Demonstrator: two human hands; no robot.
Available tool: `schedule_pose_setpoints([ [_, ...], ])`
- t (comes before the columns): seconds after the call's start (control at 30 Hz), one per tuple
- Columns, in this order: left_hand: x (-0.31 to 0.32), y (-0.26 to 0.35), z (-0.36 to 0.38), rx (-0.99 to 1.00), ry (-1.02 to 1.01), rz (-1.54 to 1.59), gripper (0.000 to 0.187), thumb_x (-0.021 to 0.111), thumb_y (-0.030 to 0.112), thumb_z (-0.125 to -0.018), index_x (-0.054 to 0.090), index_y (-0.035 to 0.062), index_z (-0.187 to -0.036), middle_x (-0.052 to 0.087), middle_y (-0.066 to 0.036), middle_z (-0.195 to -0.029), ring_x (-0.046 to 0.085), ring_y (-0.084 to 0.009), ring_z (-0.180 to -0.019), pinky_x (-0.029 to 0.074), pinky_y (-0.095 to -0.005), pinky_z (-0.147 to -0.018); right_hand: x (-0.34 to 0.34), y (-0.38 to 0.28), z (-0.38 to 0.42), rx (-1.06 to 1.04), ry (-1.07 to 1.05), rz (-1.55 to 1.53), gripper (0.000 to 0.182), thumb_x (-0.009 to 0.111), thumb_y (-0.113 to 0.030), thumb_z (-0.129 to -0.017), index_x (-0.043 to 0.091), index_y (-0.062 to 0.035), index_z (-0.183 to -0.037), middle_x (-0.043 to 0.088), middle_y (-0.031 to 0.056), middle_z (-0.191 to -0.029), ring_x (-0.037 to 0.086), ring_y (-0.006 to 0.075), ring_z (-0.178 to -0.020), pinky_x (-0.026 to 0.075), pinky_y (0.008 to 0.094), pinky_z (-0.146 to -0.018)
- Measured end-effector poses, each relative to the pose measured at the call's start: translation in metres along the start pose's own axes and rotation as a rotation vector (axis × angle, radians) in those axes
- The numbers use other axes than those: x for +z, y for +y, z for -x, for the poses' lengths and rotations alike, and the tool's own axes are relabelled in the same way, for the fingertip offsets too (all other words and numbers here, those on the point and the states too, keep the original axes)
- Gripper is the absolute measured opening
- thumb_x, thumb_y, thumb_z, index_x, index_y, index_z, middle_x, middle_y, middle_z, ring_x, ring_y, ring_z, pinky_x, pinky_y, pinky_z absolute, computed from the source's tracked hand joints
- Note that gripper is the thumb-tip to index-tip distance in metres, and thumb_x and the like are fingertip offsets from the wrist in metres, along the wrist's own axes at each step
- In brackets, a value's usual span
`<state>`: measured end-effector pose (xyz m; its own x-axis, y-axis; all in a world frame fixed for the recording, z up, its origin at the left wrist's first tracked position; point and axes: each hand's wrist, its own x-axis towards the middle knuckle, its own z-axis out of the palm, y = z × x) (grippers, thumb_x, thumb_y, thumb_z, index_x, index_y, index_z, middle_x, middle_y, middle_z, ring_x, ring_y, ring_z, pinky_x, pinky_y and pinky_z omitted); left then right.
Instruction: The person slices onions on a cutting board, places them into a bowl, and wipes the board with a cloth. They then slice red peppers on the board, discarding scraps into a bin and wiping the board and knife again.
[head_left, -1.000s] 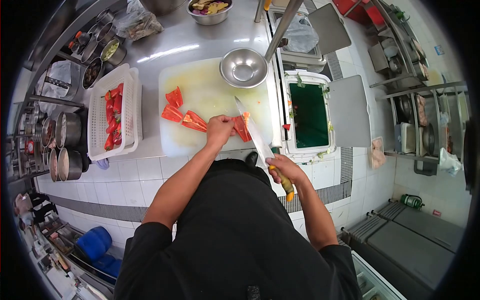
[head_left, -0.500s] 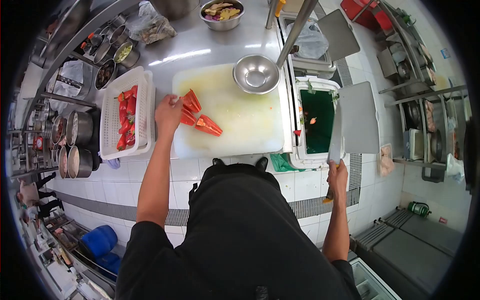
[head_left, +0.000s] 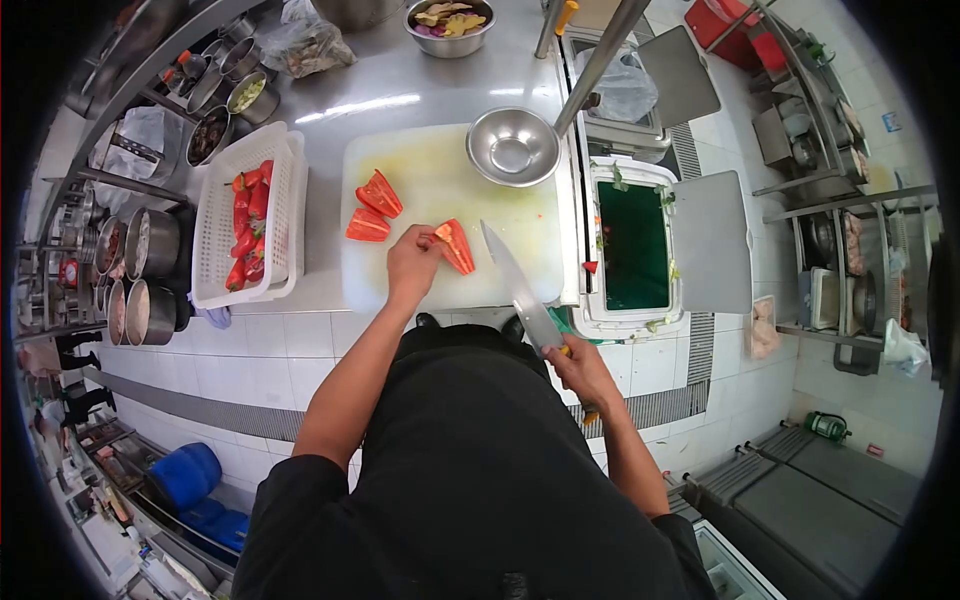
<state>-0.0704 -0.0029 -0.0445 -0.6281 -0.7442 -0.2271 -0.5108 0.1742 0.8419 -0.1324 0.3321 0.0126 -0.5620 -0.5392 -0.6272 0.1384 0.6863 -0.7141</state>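
Observation:
My left hand (head_left: pixel 413 268) is over the near part of the white cutting board (head_left: pixel 490 260), its fingers closed on the end of a cut red pepper piece (head_left: pixel 457 250) whose pale inside shows. Further left on the board lie two more pepper pieces, one skin side up (head_left: pixel 380 192) and one cut side up (head_left: pixel 367 226). My right hand (head_left: pixel 583 373) is wrapped round the handle of a large kitchen knife (head_left: pixel 522 298). The blade points up and left, with its tip over the board, apart from the pepper. An upright steel bowl (head_left: pixel 513 150) rests on the board's far right corner.
Left of the board, a white plastic basket (head_left: pixel 215 240) holds several whole red peppers (head_left: pixel 243 240). To the right stands an open bin (head_left: pixel 640 315) with green inside and scraps on its rim. A steel post (head_left: pixel 605 60) rises behind the bowl. A bowl of scraps (head_left: pixel 450 45) stands farther back.
My left hand has moved right, from the two left pieces to the right-hand one, which now stands more upright. My right hand has brought the knife from beside the bin to the board.

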Motion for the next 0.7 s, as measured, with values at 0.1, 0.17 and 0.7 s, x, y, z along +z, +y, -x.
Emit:
schedule_pose_setpoints([
  [0.1,0.022,0.009,-0.001,-0.016,-0.070,0.042,0.029,0.071,0.011,-0.087,0.071,0.0018,-0.114,0.072,-0.008,-0.086,0.068,-0.0161,-0.075,0.056,-0.0310,-0.069,0.003,-0.001,0.000,0.029,-0.011,-0.008,0.044,0.064,-0.039,-0.098,0.064,0.0049,-0.103,0.061,0.0132,-0.071,0.060,0.0211,-0.068,0.048,0.0384,-0.067],
  [0.17,0.033,0.010,-0.002,0.000,-0.119,0.043,0.030,0.072,0.011,-0.087,0.071,0.0014,-0.115,0.070,-0.004,-0.086,0.065,-0.0108,-0.070,0.056,-0.0277,-0.063,0.003,0.004,-0.002,0.041,0.001,0.022,0.044,0.064,-0.039,-0.098,0.064,0.0051,-0.104,0.062,0.0152,-0.073,0.061,0.0230,-0.069,0.048,0.0392,-0.067],
  [0.7,0.040,0.027,-0.006,-0.114,-0.168,0.228,0.022,0.067,0.009,-0.090,0.072,-0.0048,-0.106,0.075,-0.010,-0.087,0.071,-0.0139,-0.070,0.057,-0.0284,-0.063,-0.002,0.005,-0.008,0.018,0.016,0.179,0.043,0.063,-0.037,-0.100,0.062,0.0063,-0.101,0.063,0.0226,-0.076,0.064,0.0366,-0.072,0.049,0.0466,-0.072],
])
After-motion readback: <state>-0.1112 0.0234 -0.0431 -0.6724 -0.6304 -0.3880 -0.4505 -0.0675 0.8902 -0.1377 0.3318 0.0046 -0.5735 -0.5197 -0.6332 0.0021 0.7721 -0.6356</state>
